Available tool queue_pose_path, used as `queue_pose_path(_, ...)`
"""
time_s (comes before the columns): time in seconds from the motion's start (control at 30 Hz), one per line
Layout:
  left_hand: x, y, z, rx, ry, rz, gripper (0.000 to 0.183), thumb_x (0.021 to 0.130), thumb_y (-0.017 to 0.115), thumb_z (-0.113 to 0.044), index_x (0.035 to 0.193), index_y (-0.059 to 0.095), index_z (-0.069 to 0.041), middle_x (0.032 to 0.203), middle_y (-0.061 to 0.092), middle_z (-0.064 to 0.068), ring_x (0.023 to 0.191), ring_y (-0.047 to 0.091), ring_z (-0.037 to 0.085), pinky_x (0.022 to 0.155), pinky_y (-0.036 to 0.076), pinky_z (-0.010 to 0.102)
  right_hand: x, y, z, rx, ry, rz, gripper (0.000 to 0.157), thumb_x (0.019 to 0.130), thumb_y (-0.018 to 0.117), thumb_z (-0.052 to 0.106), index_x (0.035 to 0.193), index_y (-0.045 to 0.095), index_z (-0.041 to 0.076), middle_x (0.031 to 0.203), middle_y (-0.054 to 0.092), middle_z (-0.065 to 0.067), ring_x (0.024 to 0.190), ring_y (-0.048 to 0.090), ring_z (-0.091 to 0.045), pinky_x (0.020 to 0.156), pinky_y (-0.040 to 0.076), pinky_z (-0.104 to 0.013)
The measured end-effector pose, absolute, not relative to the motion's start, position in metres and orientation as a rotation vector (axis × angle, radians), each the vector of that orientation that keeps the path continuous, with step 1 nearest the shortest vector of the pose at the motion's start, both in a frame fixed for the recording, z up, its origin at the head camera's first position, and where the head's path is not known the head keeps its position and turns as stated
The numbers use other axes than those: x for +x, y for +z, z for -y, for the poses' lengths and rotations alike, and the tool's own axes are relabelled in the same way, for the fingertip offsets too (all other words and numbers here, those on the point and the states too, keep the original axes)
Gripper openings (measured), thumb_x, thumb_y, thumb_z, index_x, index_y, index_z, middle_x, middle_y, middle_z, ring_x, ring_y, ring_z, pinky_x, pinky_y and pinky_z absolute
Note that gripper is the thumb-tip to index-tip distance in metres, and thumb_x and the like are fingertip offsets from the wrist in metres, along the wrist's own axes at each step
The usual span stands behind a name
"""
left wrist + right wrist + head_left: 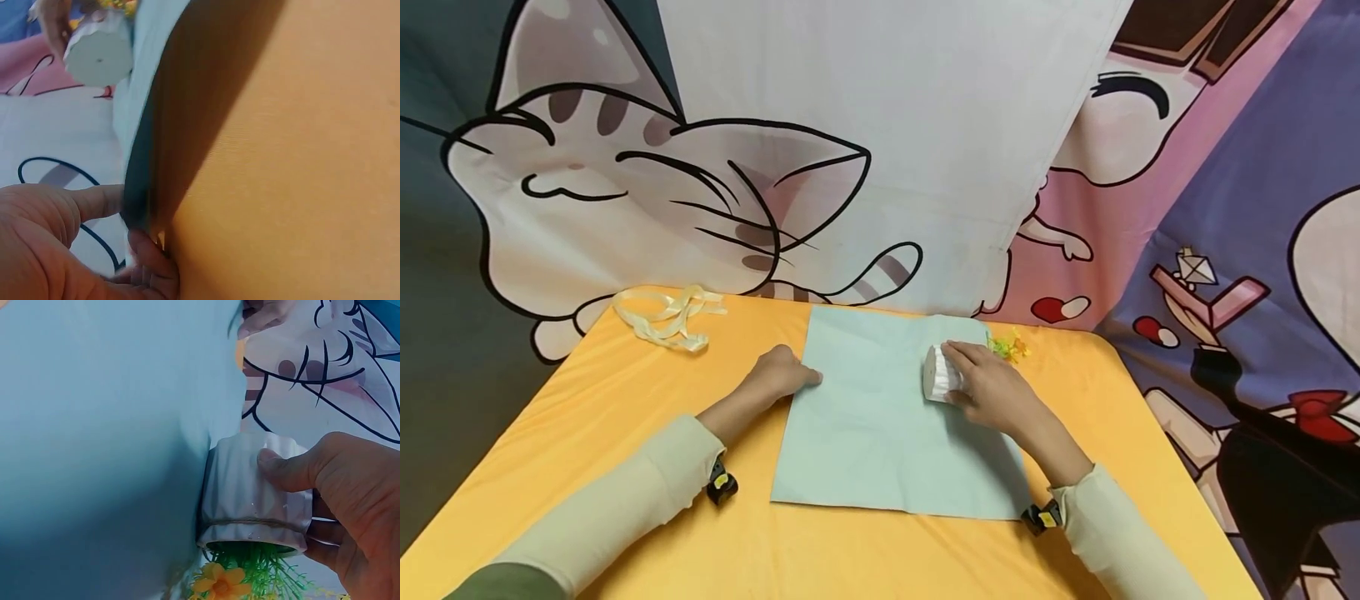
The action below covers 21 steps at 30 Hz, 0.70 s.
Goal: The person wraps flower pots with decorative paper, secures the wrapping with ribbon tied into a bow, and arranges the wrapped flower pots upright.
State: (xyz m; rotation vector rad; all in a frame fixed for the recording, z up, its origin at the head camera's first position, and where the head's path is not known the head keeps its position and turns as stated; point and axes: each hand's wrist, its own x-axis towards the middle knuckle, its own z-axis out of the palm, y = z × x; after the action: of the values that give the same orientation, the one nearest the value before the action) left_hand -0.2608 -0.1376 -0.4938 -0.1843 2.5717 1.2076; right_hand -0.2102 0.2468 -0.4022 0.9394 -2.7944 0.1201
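Note:
A pale blue rectangular sheet (865, 442) lies on the table, a little creased. At its left edge my left hand (777, 372) pinches it, with the thumb (100, 201) over the sheet and the fingers curled beneath in the left wrist view; the edge is lifted there. My right hand (996, 387) grips a white fluted flowerpot (253, 487) tipped on its side over the sheet's right part. The pot's flat base (99, 59) faces left. Twine circles it near the rim, and yellow-orange flowers (222, 581) with green stems stick out of its mouth.
A cream ribbon (670, 325) lies loosely looped at the table's back left. The table wears a yellow-orange cloth (700, 533). Behind it hangs a backdrop (887, 100) printed with a cartoon cat and figures.

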Motion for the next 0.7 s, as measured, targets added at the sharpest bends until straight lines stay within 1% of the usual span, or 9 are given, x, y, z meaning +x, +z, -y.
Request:
queue_pose_path(0.07, -0.255, -0.478, 0.134, -0.189, 1.321, -2.482, 0.045, 0.100, 0.082, -0.030, 0.071, 0.051, -0.014, 0.056, 0.041, -0.002, 0.050, 0.044, 0.018, 0.052, 0.043, 0.034, -0.211, -0.400, -0.246, 0.936, 0.109, 2.791, 0.078, 0.091, 0.095, 0.015, 0.158, 0.059, -0.006, 0.158, 0.065, -0.025, 0.145, 0.064, -0.047, 0.121, 0.054, -0.061)
queue_pose_path(0.17, -0.241, -0.452, 0.127, -0.176, 1.505, -2.340, 0.044, 0.106, 0.075, -0.027, 0.073, 0.049, -0.017, 0.058, 0.044, -0.004, 0.052, 0.045, 0.016, 0.056, 0.043, 0.032, -0.210, -0.397, -0.245, 0.921, 0.114, 2.804, 0.079, 0.090, 0.096, 0.015, 0.157, 0.059, -0.005, 0.157, 0.066, -0.026, 0.144, 0.065, -0.047, 0.120, 0.056, -0.061)
queue_pose_path(0.27, -0.235, -0.435, 0.122, -0.117, 1.741, -2.090, 0.027, 0.114, 0.063, -0.030, 0.095, 0.059, -0.010, 0.075, 0.060, -0.003, 0.067, 0.061, 0.013, 0.065, 0.055, 0.029, -0.210, -0.396, -0.244, 0.907, 0.125, 2.819, 0.079, 0.091, 0.096, 0.014, 0.158, 0.059, -0.005, 0.158, 0.066, -0.025, 0.145, 0.065, -0.047, 0.119, 0.056, -0.061)
queue_pose_path(0.33, -0.238, -0.437, 0.121, -0.082, 1.922, -1.861, 0.026, 0.118, 0.056, -0.036, 0.111, 0.059, -0.010, 0.088, 0.068, -0.003, 0.077, 0.069, 0.011, 0.072, 0.061, 0.027, -0.211, -0.396, -0.244, 0.896, 0.130, 2.826, 0.078, 0.091, 0.095, 0.014, 0.158, 0.059, -0.004, 0.158, 0.066, -0.025, 0.145, 0.065, -0.047, 0.119, 0.056, -0.061)
queue_pose_path(0.43, -0.244, -0.445, 0.119, -0.052, 2.102, -1.562, 0.045, 0.121, 0.039, -0.050, 0.138, 0.054, -0.011, 0.106, 0.071, -0.004, 0.091, 0.073, 0.010, 0.081, 0.064, 0.027, -0.211, -0.398, -0.245, 0.885, 0.140, 2.827, 0.078, 0.091, 0.095, 0.013, 0.158, 0.060, -0.003, 0.159, 0.066, -0.024, 0.145, 0.065, -0.047, 0.119, 0.056, -0.061)
queue_pose_path(0.53, -0.245, -0.449, 0.114, -0.015, 2.193, -1.403, 0.060, 0.121, 0.023, -0.058, 0.158, 0.042, -0.016, 0.119, 0.064, -0.004, 0.104, 0.067, 0.010, 0.090, 0.059, 0.028, -0.211, -0.399, -0.245, 0.883, 0.153, 2.827, 0.078, 0.091, 0.095, 0.013, 0.158, 0.060, -0.003, 0.159, 0.066, -0.024, 0.146, 0.064, -0.047, 0.119, 0.056, -0.061)
queue_pose_path(0.57, -0.245, -0.449, 0.112, -0.015, 2.205, -1.388, 0.064, 0.121, 0.020, -0.058, 0.167, 0.035, -0.017, 0.124, 0.062, -0.009, 0.107, 0.065, 0.006, 0.093, 0.057, 0.025, -0.212, -0.399, -0.245, 0.882, 0.160, 2.827, 0.078, 0.091, 0.095, 0.013, 0.158, 0.060, -0.002, 0.159, 0.065, -0.024, 0.146, 0.064, -0.047, 0.120, 0.056, -0.061)
queue_pose_path(0.63, -0.246, -0.451, 0.104, -0.024, 2.235, -1.353, 0.054, 0.122, 0.023, -0.051, 0.156, 0.049, -0.019, 0.115, 0.063, -0.011, 0.101, 0.064, 0.004, 0.089, 0.055, 0.023, -0.212, -0.399, -0.245, 0.881, 0.163, 2.823, 0.077, 0.090, 0.095, 0.012, 0.158, 0.061, -0.002, 0.159, 0.066, -0.024, 0.145, 0.064, -0.047, 0.119, 0.056, -0.061)
queue_pose_path(0.7, -0.248, -0.455, 0.092, -0.065, 2.222, -1.431, 0.037, 0.124, 0.031, -0.043, 0.129, 0.060, -0.022, 0.100, 0.061, -0.013, 0.089, 0.060, 0.004, 0.081, 0.053, 0.022, -0.212, -0.399, -0.246, 0.876, 0.181, 2.823, 0.077, 0.090, 0.095, 0.011, 0.157, 0.061, -0.002, 0.158, 0.066, -0.024, 0.145, 0.064, -0.047, 0.119, 0.056, -0.061)
